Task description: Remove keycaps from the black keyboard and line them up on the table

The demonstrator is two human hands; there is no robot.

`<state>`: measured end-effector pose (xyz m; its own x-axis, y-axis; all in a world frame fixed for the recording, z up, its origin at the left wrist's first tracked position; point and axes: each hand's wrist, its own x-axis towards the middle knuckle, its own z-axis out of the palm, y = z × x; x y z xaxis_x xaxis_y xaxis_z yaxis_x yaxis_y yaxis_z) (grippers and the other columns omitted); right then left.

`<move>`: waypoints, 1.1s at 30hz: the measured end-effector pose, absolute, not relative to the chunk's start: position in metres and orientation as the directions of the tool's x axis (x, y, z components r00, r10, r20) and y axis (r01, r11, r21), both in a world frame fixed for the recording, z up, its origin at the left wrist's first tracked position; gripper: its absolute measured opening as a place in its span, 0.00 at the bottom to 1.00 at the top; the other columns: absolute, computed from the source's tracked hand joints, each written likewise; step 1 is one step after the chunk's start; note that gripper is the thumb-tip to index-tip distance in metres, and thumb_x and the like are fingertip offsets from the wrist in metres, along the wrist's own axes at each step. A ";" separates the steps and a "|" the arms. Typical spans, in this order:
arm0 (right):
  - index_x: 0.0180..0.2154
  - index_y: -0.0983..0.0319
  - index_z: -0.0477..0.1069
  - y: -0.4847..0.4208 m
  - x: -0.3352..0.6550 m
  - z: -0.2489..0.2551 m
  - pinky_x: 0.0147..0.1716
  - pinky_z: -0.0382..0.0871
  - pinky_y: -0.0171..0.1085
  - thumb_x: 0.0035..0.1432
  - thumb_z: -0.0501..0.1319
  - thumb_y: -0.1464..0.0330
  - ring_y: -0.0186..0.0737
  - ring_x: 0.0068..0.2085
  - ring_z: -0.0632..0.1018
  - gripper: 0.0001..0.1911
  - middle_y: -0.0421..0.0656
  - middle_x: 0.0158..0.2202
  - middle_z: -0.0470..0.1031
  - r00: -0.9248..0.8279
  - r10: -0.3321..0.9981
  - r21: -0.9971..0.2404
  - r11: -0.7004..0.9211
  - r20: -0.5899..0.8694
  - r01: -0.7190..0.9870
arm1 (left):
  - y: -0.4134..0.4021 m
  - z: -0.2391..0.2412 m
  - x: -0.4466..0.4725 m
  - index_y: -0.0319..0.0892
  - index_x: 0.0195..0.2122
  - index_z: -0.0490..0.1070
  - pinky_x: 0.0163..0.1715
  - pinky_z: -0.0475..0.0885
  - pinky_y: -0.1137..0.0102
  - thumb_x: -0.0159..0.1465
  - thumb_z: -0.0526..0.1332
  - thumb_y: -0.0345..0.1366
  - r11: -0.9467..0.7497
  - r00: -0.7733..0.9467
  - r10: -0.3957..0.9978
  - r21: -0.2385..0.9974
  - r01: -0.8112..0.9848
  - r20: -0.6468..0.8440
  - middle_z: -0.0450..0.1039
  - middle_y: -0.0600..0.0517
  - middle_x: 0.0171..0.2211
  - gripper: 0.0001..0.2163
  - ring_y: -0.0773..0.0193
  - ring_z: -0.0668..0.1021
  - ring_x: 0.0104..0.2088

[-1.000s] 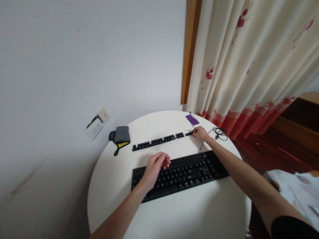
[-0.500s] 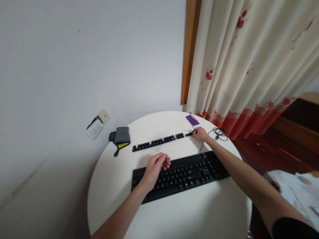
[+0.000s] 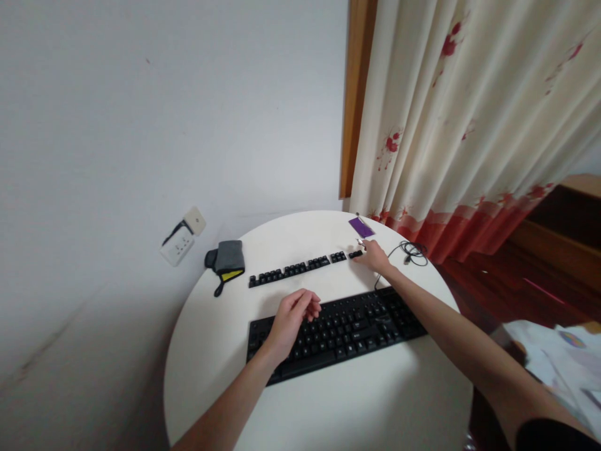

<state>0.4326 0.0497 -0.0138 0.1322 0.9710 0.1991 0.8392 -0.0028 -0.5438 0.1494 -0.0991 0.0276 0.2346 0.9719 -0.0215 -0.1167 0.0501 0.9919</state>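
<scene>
My left hand hovers over or rests on the left part of a black keyboard; its fingers are curled in and I see nothing in them. Beyond the keyboard, my right hand is closed on a small silvery tool, whose kind I cannot make out. Right beside its fingers lies a short group of black keycaps, at the right end of a row. More loose keycaps continue that row to the left, in separate groups. My right forearm covers part of the keyboard's right side.
A grey cloth pouch with a yellow lining lies at the table's left edge. Near the back edge is a purple card-like piece. The coiled cable sits at the right. Wall and curtain stand behind the round white table.
My right hand has shifted slightly left, and the silvery tool in it has lifted and turned. The keycaps beside it show more clearly. My left hand stays in place.
</scene>
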 end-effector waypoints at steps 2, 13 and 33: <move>0.45 0.66 0.74 0.048 0.433 -0.007 0.40 0.66 0.38 0.51 0.65 0.62 0.46 0.41 0.76 0.20 0.52 0.43 0.74 0.155 0.958 -0.575 0.013 0.241 0.818 | -0.099 0.028 0.149 0.37 0.32 0.73 0.26 0.64 0.72 0.64 0.60 0.46 0.050 0.231 0.973 0.992 -0.119 -0.021 0.72 0.49 0.26 0.15 0.66 0.72 0.26; 0.34 0.62 0.74 -0.039 0.491 0.032 0.32 0.64 0.35 0.67 0.45 0.54 0.39 0.31 0.71 0.25 0.42 0.28 0.71 0.292 0.853 -0.802 0.216 0.433 0.557 | -0.097 0.028 0.148 0.38 0.32 0.73 0.26 0.64 0.72 0.64 0.59 0.46 0.043 0.230 0.973 0.995 -0.095 -0.020 0.73 0.49 0.27 0.15 0.66 0.72 0.27; 0.30 0.62 0.71 -0.102 0.515 0.002 0.30 0.64 0.36 0.63 0.50 0.58 0.39 0.26 0.73 0.19 0.41 0.22 0.71 0.209 0.952 -0.736 0.025 0.224 0.676 | -0.098 0.029 0.152 0.37 0.31 0.74 0.26 0.65 0.72 0.61 0.62 0.47 0.057 0.208 0.977 0.996 -0.068 -0.041 0.72 0.49 0.26 0.15 0.65 0.72 0.27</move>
<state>0.5154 -0.1015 0.0016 0.2093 0.9517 0.2245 0.6760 0.0250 -0.7365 0.1516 -0.0983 0.0289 0.2075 0.9773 -0.0414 -0.0679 0.0567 0.9961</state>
